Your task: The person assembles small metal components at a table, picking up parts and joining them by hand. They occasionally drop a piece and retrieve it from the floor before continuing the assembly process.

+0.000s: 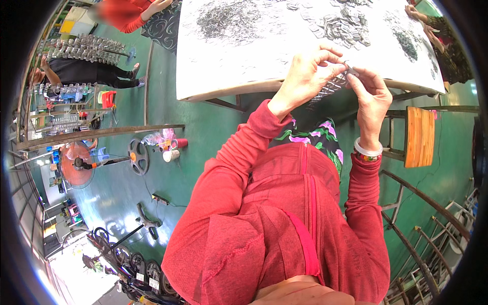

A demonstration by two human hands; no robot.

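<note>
Above the near edge of a white table (229,76), both my hands come together with fingertips close. My left hand (307,76) is closed in a pinch at the top of a hanging row of small dark metal pieces (328,89), which slants down below its fingers. A small shiny metal piece (352,72) sits between the thumb and fingers of my right hand (371,94), beside the top of that row. How the piece and the row meet is too small to make out. Beyond my hands lies a pile of curved metal pieces (345,25).
More dark metal pieces (229,20) are heaped at the table's far left, others (406,43) at right. Co-workers' hands show at the table's right edge and far left. A wooden stool (420,136) stands right; a metal rail (101,136) and orange fan (77,163) are left.
</note>
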